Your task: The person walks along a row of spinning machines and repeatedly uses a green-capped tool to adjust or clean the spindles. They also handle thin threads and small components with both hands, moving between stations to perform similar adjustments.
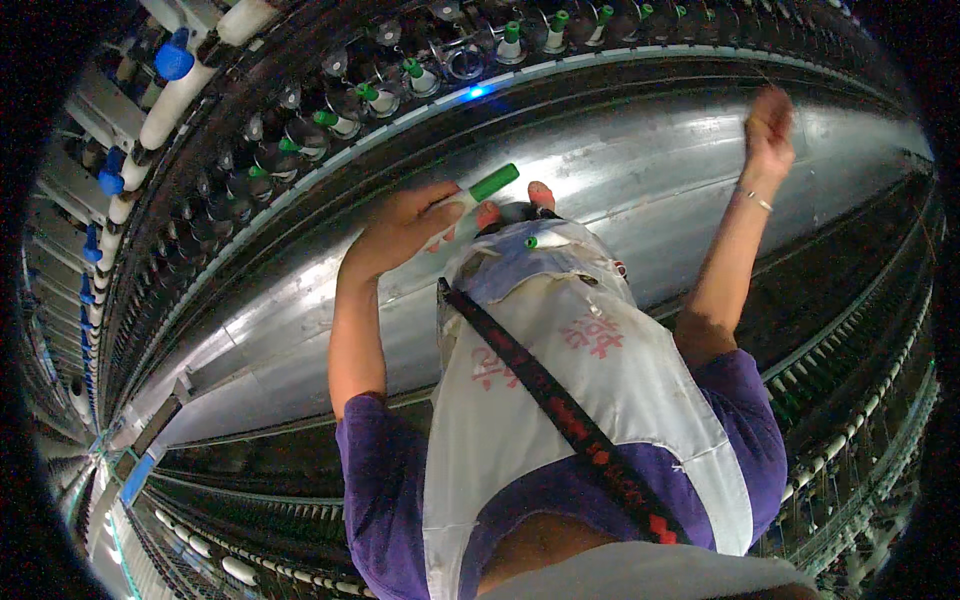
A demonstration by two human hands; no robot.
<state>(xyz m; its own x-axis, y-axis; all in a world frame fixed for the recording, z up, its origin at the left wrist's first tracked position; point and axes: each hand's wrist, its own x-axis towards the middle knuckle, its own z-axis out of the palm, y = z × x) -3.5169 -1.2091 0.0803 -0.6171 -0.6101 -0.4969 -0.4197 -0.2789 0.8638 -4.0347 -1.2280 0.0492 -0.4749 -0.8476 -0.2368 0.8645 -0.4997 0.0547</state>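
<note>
My left hand (pixel 405 225) is wrapped round a bobbin (pixel 494 182) with a green tube end and white yarn at its lower part. It is held in front of the machine's row of upright bobbins (pixel 421 77), apart from them. Off to the right, my right hand (pixel 769 130) is raised near the machine's front rail. Its fingers are smeared, so whether they hold anything cannot be made out. Another green-ended bobbin (pixel 532 242) shows at the pouch of my white apron (pixel 590 330).
A spinning frame curves along the far side, with a bare ring (pixel 464 64) beside a lit blue lamp (pixel 477 92). White rollers (pixel 172 115) with blue knobs (pixel 174 58) run at the left. A shiny metal floor (pixel 640 160) lies below. Another machine (pixel 850 440) stands behind me.
</note>
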